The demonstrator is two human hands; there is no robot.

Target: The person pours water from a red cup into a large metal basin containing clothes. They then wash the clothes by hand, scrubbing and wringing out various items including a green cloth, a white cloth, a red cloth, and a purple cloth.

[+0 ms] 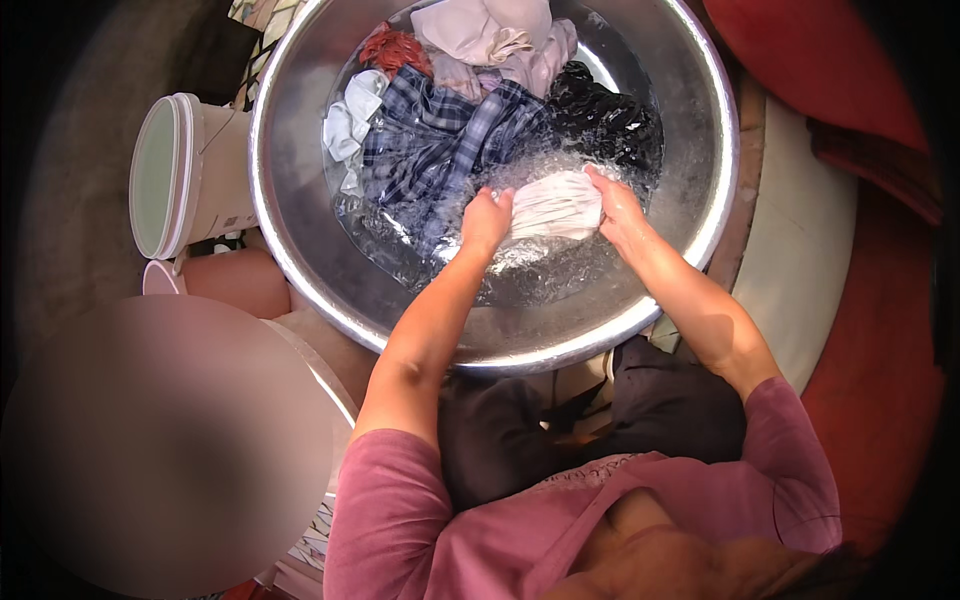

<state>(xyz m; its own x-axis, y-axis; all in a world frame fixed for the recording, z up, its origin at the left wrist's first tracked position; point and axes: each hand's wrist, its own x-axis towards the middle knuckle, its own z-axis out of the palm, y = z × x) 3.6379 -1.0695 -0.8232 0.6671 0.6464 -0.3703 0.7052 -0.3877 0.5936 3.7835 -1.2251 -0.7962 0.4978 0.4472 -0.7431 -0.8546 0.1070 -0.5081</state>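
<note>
A white cloth (pixel 556 206) is stretched between my hands at the water's surface, with splashing water around it. My left hand (pixel 486 219) grips its left end, and my right hand (pixel 616 199) grips its upper right corner. Both are inside a large round metal basin (pixel 307 247) of water. Just beyond them lies a blue plaid garment (pixel 450 135), partly under water. Black fabric (pixel 604 112) floats to the right of it. Pale garments (pixel 487 30), a red cloth (pixel 395 51) and a light-blue cloth (pixel 352 112) sit towards the far and left sides.
Left of the basin, a white bucket (pixel 214 169) with a wire handle lies tilted towards me. A pinkish container (pixel 236 279) sits below it. A blurred round patch hides the lower left. Along the right is a curved pale surface (pixel 795 225) beside red material (pixel 832 60).
</note>
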